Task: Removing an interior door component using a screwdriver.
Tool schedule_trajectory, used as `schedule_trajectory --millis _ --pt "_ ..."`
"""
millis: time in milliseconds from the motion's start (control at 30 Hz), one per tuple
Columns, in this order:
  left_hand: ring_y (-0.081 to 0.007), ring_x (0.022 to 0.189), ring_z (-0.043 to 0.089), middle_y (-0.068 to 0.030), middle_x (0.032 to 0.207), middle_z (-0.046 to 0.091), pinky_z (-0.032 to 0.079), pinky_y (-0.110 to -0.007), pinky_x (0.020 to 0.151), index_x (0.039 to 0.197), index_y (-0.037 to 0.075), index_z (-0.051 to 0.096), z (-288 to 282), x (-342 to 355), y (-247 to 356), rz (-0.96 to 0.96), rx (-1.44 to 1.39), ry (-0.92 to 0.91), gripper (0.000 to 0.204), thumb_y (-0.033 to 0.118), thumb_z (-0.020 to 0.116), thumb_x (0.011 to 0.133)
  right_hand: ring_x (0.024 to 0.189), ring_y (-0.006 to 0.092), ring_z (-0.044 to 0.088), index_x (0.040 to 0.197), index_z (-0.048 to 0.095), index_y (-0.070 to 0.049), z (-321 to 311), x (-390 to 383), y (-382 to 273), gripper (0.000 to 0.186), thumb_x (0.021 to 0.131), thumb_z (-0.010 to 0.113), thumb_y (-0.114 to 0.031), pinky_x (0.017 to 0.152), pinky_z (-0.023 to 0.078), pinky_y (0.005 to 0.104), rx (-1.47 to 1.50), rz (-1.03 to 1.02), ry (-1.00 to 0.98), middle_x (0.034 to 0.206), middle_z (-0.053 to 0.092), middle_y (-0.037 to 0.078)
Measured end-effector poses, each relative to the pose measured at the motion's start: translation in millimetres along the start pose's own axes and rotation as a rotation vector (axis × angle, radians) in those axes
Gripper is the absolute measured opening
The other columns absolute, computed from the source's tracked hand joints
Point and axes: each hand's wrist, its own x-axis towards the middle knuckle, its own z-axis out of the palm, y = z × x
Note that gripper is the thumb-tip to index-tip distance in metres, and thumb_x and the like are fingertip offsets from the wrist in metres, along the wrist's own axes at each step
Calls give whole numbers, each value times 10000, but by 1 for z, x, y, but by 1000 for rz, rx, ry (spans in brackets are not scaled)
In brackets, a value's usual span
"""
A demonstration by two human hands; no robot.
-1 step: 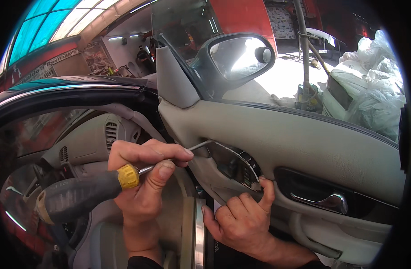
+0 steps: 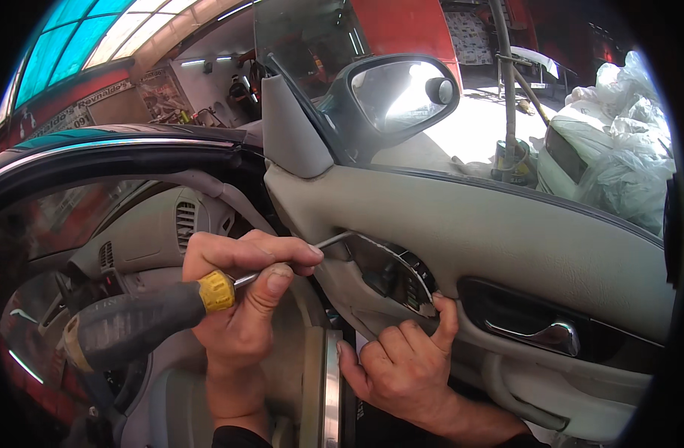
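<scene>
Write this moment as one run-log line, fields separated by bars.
left hand: grips screwdriver | tip: at switch panel edge | right hand: fingers under panel | door panel: mounted

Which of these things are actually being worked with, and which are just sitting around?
In use:
left hand
screwdriver
right hand
switch panel
door trim

Just about:
side mirror
door handle
plastic-wrapped bundle

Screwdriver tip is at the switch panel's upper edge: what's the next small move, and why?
Probably lever the screwdriver gently outward with the left hand. Its tip sits at the switch panel edge, and the right hand already steadies the lower rim.
</scene>
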Motion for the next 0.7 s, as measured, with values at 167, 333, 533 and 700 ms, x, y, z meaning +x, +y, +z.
schedule_trajectory --millis 167,333,533,700 --pt "-207 877 695 -246 1033 782 600 -331 830 1119 23 469 1 -2 -11 75 90 -63 210 9 672 1068 610 198 512 639 562 -139 -1 0 0 370 830 849 -274 1155 369 653 -11 -4 6 640 447 15" --pt "-212 865 730 -237 1001 778 617 -327 796 1124 11 490 -2 10 -14 -46 9 -3 188 12 670 1069 610 198 508 637 562 -138 -2 0 -1 370 824 854 -268 1154 372 655 -6 -12 5 639 441 15" --pt "-229 808 754 -231 949 772 638 -350 770 1105 -7 521 -16 44 -13 -228 -40 -62 230 101 717 1056 605 195 495 630 545 -143 -1 -2 0 387 818 860 -263 1159 368 656 39 -12 28 639 424 9" --pt "-228 792 751 -221 943 770 639 -350 760 1094 -10 543 -18 57 -8 -279 -19 -122 233 114 734 1043 600 190 488 622 530 -149 0 -3 1 396 821 856 -253 1160 371 646 66 -11 46 638 417 4"
